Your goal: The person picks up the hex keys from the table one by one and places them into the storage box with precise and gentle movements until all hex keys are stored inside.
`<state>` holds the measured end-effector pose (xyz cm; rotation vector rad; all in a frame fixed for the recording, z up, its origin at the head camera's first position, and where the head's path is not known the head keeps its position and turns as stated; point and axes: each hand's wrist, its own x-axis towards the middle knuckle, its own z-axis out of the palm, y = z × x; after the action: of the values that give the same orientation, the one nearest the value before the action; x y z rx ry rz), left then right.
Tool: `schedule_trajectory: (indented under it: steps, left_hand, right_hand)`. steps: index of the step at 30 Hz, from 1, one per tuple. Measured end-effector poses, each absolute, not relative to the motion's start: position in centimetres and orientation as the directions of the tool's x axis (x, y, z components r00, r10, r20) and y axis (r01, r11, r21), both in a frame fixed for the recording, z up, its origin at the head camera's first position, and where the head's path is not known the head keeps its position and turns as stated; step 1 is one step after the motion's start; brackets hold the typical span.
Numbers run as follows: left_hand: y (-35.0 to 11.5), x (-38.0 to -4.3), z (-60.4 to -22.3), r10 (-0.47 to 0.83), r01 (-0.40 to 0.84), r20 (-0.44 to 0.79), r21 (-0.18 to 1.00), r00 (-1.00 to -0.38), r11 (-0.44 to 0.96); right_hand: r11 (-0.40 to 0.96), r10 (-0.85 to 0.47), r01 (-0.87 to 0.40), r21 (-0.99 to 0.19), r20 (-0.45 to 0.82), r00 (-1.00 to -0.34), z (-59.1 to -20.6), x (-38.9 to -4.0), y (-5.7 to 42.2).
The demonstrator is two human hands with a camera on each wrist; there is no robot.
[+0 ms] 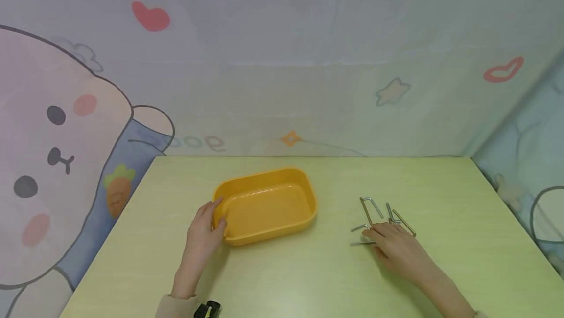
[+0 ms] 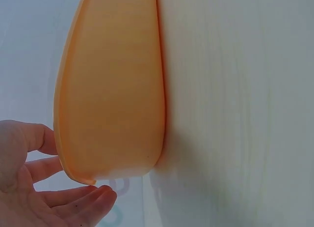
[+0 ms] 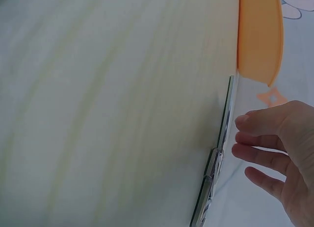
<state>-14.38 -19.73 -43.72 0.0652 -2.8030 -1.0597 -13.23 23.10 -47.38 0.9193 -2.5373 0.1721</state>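
Note:
A yellow plastic tray (image 1: 264, 208) with a low wall stands on the table, nothing in it. My left hand (image 1: 204, 230) grips its left end, thumb and fingers on both sides of the rim; the left wrist view shows the tray's outer wall (image 2: 113, 89) and this hand (image 2: 54, 183). To the right lie several L-shaped metal Allen keys (image 1: 366, 211), some silver, some brassy. Over the nearer keys hovers my right hand (image 1: 398, 252), partly hiding them. In the right wrist view its loosely bent fingers (image 3: 265, 156) stand just apart from the keys (image 3: 225, 114).
The pale wooden table (image 1: 330, 279) ends at a printed cloth backdrop (image 1: 282, 63) behind, with another cloth at the right side. A small black object (image 1: 207, 309) shows by my left sleeve (image 1: 176, 306).

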Motion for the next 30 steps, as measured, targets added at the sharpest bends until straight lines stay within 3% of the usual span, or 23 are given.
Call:
schedule_trajectory:
  steps: [9, 30]
  left_hand:
    - [-20.09, -14.37, -43.46, -0.095, 0.013, 0.108, 0.726, -0.99, 0.687]
    - [-20.64, -14.39, -44.05, -0.102, 0.006, 0.101, 0.738, -0.99, 0.674]
  right_hand:
    - [0.751, -0.613, -0.657, 0.065, 0.439, -0.657, -47.56, -13.48, 23.13]
    - [0.746, -0.644, -0.658, 0.101, 0.358, -0.676, -47.55, -13.54, 23.13]
